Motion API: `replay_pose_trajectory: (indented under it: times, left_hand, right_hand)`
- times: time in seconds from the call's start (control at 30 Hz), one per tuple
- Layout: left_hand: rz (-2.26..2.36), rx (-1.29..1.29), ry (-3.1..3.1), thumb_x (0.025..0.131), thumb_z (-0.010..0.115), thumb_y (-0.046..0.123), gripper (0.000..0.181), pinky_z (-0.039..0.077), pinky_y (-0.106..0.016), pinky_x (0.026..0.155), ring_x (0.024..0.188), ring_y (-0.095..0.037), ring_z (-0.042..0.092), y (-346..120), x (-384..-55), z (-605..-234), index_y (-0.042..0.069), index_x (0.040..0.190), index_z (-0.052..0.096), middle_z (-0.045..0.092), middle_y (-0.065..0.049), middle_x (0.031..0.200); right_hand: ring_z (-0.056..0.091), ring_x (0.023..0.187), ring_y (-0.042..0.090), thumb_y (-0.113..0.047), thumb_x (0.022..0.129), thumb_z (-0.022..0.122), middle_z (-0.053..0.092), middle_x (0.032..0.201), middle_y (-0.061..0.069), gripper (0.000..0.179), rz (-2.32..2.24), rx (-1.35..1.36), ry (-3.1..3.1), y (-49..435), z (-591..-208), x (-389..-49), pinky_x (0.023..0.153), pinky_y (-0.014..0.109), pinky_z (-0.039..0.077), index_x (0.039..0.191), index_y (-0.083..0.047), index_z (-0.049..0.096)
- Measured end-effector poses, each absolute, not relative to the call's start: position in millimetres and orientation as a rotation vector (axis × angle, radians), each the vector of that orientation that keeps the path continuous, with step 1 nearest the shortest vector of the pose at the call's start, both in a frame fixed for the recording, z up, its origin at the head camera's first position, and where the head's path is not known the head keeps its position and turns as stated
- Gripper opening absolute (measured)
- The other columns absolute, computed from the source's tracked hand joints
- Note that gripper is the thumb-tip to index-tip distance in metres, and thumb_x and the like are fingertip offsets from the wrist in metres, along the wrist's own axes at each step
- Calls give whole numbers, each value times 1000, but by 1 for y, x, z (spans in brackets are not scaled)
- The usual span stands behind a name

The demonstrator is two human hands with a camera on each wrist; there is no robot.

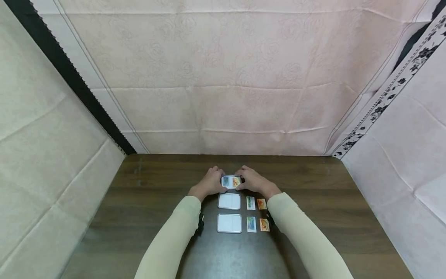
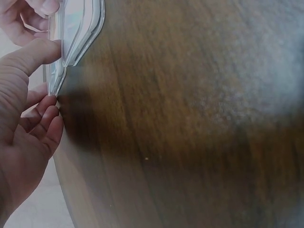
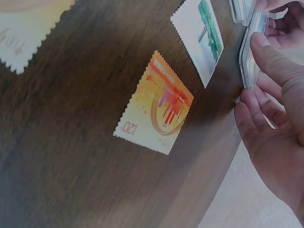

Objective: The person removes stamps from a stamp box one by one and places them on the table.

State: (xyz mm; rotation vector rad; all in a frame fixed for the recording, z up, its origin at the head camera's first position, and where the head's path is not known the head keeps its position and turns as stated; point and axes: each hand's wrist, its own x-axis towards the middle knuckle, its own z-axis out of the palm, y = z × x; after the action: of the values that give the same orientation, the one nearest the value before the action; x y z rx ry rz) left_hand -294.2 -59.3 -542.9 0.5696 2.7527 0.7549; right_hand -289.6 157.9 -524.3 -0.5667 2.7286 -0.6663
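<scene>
At the far side of the table, my left hand (image 1: 210,182) and right hand (image 1: 257,181) pinch a small clear plastic stamp case (image 1: 231,182) by its two ends. Two stamps show in it, a bluish one on the left and an orange one on the right. In the left wrist view, the thumb lies on the case's edge (image 2: 59,80) with the fingertips beneath. The right wrist view shows the right thumb and fingers likewise at the case's end (image 3: 248,71). Nearer me lie two more clear cases, one (image 1: 229,201) behind the other (image 1: 229,223).
Right of the cases lie two landscape stamps (image 1: 250,203) (image 3: 202,35) and two orange stamps, the farther (image 1: 261,204) close to my right wrist and the nearer (image 1: 264,224) below it. The brown wooden table (image 1: 156,217) ends at a pale cloth backdrop (image 1: 223,116).
</scene>
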Motion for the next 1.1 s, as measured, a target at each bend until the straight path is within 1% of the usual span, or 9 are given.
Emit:
replay_pose_trajectory:
  times: [0.3,0.67,1.1]
  left_hand:
    - [757,550,2752,82,87,30,62,50,-38,97,111,-22,47,-59,-296,-543,4,133,62,54,-6,124]
    - [737,572,2756,82,87,30,63,50,-38,95,110,-22,48,-58,-294,-542,3,133,62,55,-6,123]
    - [750,558,2755,81,87,30,66,50,-39,95,111,-22,48,-57,-294,-543,3,135,60,55,-6,125]
  right_hand:
    - [57,105,19,-27,87,84,55,130,6,55,-649,-579,2754,158,-527,-292,96,38,52,136,-10,64]
    - [57,105,19,-24,86,85,55,130,7,57,-684,-590,2763,158,-526,-288,96,38,52,135,-6,63]
    - [57,108,19,-27,86,85,55,132,7,58,-645,-590,2788,158,-528,-288,98,38,52,137,-9,63]
